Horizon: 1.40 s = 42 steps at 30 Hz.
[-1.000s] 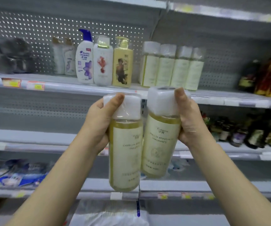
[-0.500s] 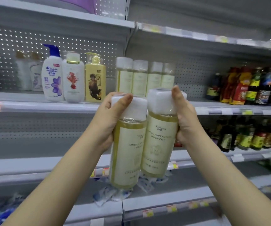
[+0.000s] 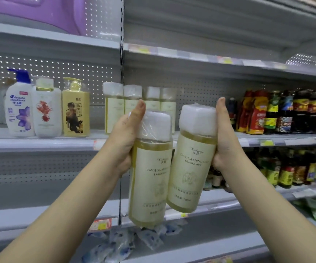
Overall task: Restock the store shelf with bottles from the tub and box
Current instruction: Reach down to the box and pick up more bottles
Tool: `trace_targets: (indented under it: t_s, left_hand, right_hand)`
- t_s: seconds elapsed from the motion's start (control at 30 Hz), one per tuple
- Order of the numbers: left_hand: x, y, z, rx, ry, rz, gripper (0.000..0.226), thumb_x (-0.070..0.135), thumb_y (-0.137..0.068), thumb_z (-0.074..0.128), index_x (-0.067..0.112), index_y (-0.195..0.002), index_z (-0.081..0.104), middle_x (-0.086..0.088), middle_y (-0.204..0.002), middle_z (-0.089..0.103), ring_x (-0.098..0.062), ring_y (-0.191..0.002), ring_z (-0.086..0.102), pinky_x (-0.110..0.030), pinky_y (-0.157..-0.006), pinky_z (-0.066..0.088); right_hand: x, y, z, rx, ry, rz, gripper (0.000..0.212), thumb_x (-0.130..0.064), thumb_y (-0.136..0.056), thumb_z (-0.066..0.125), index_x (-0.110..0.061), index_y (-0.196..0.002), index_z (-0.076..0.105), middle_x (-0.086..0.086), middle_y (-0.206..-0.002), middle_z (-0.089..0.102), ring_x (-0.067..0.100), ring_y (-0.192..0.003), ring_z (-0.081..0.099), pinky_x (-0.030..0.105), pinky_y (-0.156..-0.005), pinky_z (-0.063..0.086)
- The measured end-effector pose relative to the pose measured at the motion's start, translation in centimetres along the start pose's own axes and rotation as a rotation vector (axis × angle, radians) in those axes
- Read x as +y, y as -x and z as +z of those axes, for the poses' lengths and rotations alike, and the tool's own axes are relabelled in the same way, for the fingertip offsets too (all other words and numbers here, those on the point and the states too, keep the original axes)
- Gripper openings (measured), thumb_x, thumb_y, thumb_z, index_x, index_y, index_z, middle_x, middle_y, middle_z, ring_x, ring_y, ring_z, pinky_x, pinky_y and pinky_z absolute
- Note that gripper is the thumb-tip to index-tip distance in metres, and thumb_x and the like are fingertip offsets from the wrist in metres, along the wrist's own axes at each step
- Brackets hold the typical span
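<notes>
The left hand [image 3: 125, 138] was clamped around the upper part of the first bottle [image 3: 149, 179], pale yellow with a white wrapped cap, thumb lying up along that cap. The right hand [image 3: 226, 147] gripped the second bottle [image 3: 190, 168] the same way. Both were held in the air before the middle shelf [image 3: 39, 144], touching side by side, the second tilted. Behind them four matching bottles [image 3: 132, 105] stood in a row on the shelf, with shampoo bottles [image 3: 47, 111] toward its left end and dark sauce bottles [image 3: 286, 112] toward its right.

bare left hand [image 3: 123, 138], bare right hand [image 3: 226, 143], bare forearms [image 3: 73, 205]
</notes>
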<state>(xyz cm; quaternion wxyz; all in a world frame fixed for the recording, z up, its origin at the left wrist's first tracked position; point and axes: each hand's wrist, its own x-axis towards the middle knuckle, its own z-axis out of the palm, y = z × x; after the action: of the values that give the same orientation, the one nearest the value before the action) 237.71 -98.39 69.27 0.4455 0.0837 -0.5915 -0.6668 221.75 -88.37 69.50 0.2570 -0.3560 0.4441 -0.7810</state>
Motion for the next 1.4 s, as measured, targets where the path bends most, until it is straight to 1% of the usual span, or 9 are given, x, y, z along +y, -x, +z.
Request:
trace_targets:
  t_s: [0.23, 0.43, 0.57, 0.67, 0.73, 0.87, 1.03, 1.3, 1.4]
  left_hand:
    - [-3.7, -1.5, 7.4, 0.079, 0.035, -0.040, 0.081, 0.061, -0.066, 0.058, 0.002, -0.122, 0.060, -0.022, -0.113, 0.068, -0.030, -0.095, 0.069, -0.043, -0.084, 0.057]
    - [-4.3, -3.8, 8.2, 0.137, 0.036, -0.051, 0.082, 0.066, -0.057, 0.060, 0.009, -0.116, 0.063, -0.016, -0.101, 0.074, -0.028, -0.086, 0.071, -0.041, -0.078, 0.059]
    - [-4.0, -5.7, 7.1, 0.128, 0.017, -0.024, 0.074, 0.064, -0.062, 0.058, 0.010, -0.112, 0.063, -0.014, -0.096, 0.074, -0.025, -0.080, 0.072, -0.038, -0.071, 0.060]
    - [-3.4, -7.6, 6.2, 0.114, -0.019, -0.023, 0.076, 0.065, -0.065, 0.057, 0.009, -0.116, 0.062, -0.013, -0.097, 0.074, -0.026, -0.082, 0.072, -0.041, -0.075, 0.060]
    - [-3.1, -8.7, 5.9, 0.102, -0.041, 0.003, 0.066, 0.063, -0.075, 0.056, 0.010, -0.113, 0.064, -0.011, -0.093, 0.075, -0.023, -0.080, 0.073, -0.039, -0.073, 0.060]
    - [-2.6, -11.2, 5.6, 0.065, -0.041, 0.017, 0.041, 0.051, -0.089, 0.058, 0.013, -0.105, 0.064, -0.006, -0.084, 0.074, -0.019, -0.073, 0.071, -0.035, -0.069, 0.059]
    - [-2.1, -14.6, 6.7, 0.077, -0.050, 0.002, 0.025, 0.044, -0.090, 0.062, 0.019, -0.091, 0.062, 0.001, -0.070, 0.069, -0.015, -0.062, 0.067, -0.030, -0.065, 0.056]
    - [-3.6, -21.8, 7.8, 0.147, -0.078, 0.073, 0.043, 0.058, -0.087, 0.057, 0.017, -0.099, 0.066, -0.006, -0.089, 0.072, -0.024, -0.080, 0.068, -0.045, -0.087, 0.054]
    - [-4.0, -24.6, 8.7, 0.193, -0.114, 0.124, 0.041, 0.056, -0.089, 0.056, 0.017, -0.097, 0.065, -0.006, -0.088, 0.071, -0.023, -0.077, 0.067, -0.040, -0.081, 0.056]
  right_hand:
    - [-1.9, -2.9, -6.8, -0.085, 0.083, 0.041, 0.084, -0.076, -0.056, 0.057, -0.017, -0.115, 0.067, 0.016, -0.108, 0.073, 0.036, -0.104, 0.068, 0.054, -0.094, 0.052]
    - [-1.8, -5.5, -8.6, -0.112, 0.046, 0.036, 0.070, -0.073, -0.061, 0.055, -0.019, -0.103, 0.071, 0.015, -0.100, 0.074, 0.032, -0.093, 0.070, 0.049, -0.087, 0.056]
    - [-1.1, -7.3, -8.3, -0.063, -0.035, 0.070, 0.081, -0.075, -0.058, 0.057, -0.018, -0.115, 0.065, 0.013, -0.095, 0.075, 0.027, -0.079, 0.072, 0.041, -0.069, 0.057]
    - [-1.0, -8.6, -6.5, -0.041, -0.012, 0.044, 0.079, -0.074, -0.058, 0.058, -0.017, -0.112, 0.068, 0.015, -0.101, 0.073, 0.028, -0.083, 0.071, 0.046, -0.076, 0.058]
    - [-1.2, -9.1, -5.5, -0.044, 0.024, 0.000, 0.072, -0.072, -0.061, 0.058, -0.018, -0.106, 0.071, 0.016, -0.105, 0.073, 0.030, -0.090, 0.070, 0.049, -0.085, 0.057]
    - [-1.6, -10.5, -4.6, -0.025, 0.032, -0.080, 0.051, -0.065, -0.081, 0.051, -0.021, -0.090, 0.074, 0.011, -0.095, 0.076, 0.025, -0.082, 0.072, 0.042, -0.077, 0.058]
    - [-2.0, -13.2, -4.6, 0.045, 0.008, -0.140, 0.065, -0.066, -0.081, 0.053, -0.012, -0.115, 0.068, 0.016, -0.111, 0.071, 0.030, -0.097, 0.070, 0.049, -0.086, 0.057]
    - [-4.1, -21.5, -7.2, -0.043, -0.003, -0.253, 0.063, -0.069, -0.081, 0.052, -0.016, -0.111, 0.069, 0.011, -0.100, 0.072, 0.028, -0.088, 0.070, 0.049, -0.083, 0.055]
    - [-4.8, -25.3, -8.1, -0.069, -0.003, -0.274, 0.055, -0.066, -0.086, 0.049, -0.019, -0.105, 0.071, 0.011, -0.100, 0.072, 0.027, -0.086, 0.069, 0.047, -0.081, 0.056]
